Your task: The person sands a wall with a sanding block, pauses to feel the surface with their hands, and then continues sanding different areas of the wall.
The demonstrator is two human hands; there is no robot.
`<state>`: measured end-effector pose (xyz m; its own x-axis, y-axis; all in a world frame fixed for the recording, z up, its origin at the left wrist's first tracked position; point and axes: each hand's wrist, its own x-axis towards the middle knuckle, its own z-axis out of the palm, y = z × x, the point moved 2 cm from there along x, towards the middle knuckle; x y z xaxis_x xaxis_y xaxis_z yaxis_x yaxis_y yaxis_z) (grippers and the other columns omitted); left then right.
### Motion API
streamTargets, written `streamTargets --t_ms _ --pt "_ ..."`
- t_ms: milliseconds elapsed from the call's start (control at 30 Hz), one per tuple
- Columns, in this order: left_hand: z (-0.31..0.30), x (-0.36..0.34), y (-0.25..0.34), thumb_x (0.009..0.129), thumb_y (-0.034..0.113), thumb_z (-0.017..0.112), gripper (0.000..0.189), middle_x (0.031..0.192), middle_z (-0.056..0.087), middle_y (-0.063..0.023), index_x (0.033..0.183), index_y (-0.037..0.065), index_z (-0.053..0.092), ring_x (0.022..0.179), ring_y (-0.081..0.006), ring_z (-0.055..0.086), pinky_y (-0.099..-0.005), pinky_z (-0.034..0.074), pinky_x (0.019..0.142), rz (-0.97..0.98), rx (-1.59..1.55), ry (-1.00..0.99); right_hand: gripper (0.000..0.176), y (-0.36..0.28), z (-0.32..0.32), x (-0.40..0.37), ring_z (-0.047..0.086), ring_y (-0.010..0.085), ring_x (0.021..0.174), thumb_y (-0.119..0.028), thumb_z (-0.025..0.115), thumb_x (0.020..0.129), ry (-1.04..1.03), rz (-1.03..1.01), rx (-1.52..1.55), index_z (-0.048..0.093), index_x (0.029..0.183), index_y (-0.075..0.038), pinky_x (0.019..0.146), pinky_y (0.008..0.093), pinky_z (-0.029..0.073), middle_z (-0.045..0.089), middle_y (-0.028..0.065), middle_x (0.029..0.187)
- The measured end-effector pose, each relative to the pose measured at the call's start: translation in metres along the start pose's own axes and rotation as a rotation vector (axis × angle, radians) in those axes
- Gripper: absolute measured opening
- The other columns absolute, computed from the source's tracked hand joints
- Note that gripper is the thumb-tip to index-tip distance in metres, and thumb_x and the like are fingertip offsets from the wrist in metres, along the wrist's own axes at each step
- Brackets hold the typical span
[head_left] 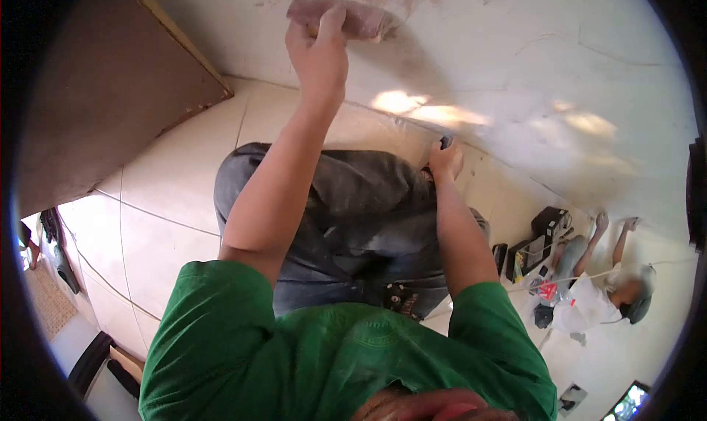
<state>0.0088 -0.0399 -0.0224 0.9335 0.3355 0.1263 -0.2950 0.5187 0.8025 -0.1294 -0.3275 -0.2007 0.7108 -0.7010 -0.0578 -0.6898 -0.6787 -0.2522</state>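
My left hand (320, 53) is closed around a sanding block (362, 20), a long reddish-brown piece that looks like sandpaper wrapped round a block. It lies against the pale wall (501, 31), which has reddish, dusty smears around the block. My right hand (448, 160) is low near the foot of the wall, beside my bent leg. Its fingers are curled around a small dark object (445, 142), mostly hidden by the hand, whose kind I cannot make out. Dusty dark trousers (353, 193) cover my folded legs on the tiled floor.
A brown wooden panel (110, 90) stands at the left. On the right, a person in a white shirt (589, 303) reaches towards the wall. Near that person are a black case (541, 244) and a plastic bottle (549, 290). A cable (125, 296) crosses the floor tiles at the left.
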Motion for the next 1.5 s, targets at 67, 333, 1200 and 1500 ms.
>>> streamTargets --t_ms 67,333,1200,1500 --pt "0.000 -0.013 -0.010 0.087 0.015 0.061 0.013 0.086 0.062 -0.0027 0.095 0.005 0.060 0.069 -0.0101 0.053 -0.0257 0.041 0.059 -0.011 0.082 0.017 0.048 -0.004 -0.002 0.004 0.060 0.0443 0.101 -0.035 0.057 0.081 0.009 -0.020 0.028 0.055 0.121 -0.007 0.088 0.0521 0.047 0.064 0.0251 0.109" --pt "0.009 -0.012 -0.002 0.087 0.006 0.055 0.011 0.077 0.065 -0.0082 0.087 -0.004 0.060 0.070 -0.0141 0.062 -0.0285 0.051 0.065 0.052 -0.062 -0.074 0.051 0.004 -0.001 -0.003 0.060 0.0438 0.104 -0.035 0.056 0.081 -0.031 0.031 0.053 0.053 0.126 -0.011 0.090 0.0527 0.046 0.063 0.0249 0.113" --pt "0.011 -0.029 -0.012 0.091 0.008 0.055 0.016 0.079 0.068 -0.0092 0.079 -0.001 0.063 0.073 -0.0153 0.064 -0.0289 0.050 0.067 0.081 0.165 -0.235 0.045 0.005 0.008 0.006 0.061 0.0425 0.102 -0.034 0.058 0.080 0.008 0.017 0.005 0.056 0.116 -0.008 0.088 0.0521 0.047 0.064 0.0230 0.109" --pt "0.011 -0.024 -0.019 0.088 0.015 0.062 0.017 0.082 0.069 -0.0084 0.085 -0.001 0.064 0.077 -0.0174 0.065 -0.0319 0.050 0.069 0.046 0.179 -0.137 0.049 0.005 0.003 0.003 0.058 0.0425 0.107 -0.034 0.057 0.080 -0.007 0.016 0.027 0.055 0.120 -0.006 0.092 0.0514 0.045 0.062 0.0242 0.114"
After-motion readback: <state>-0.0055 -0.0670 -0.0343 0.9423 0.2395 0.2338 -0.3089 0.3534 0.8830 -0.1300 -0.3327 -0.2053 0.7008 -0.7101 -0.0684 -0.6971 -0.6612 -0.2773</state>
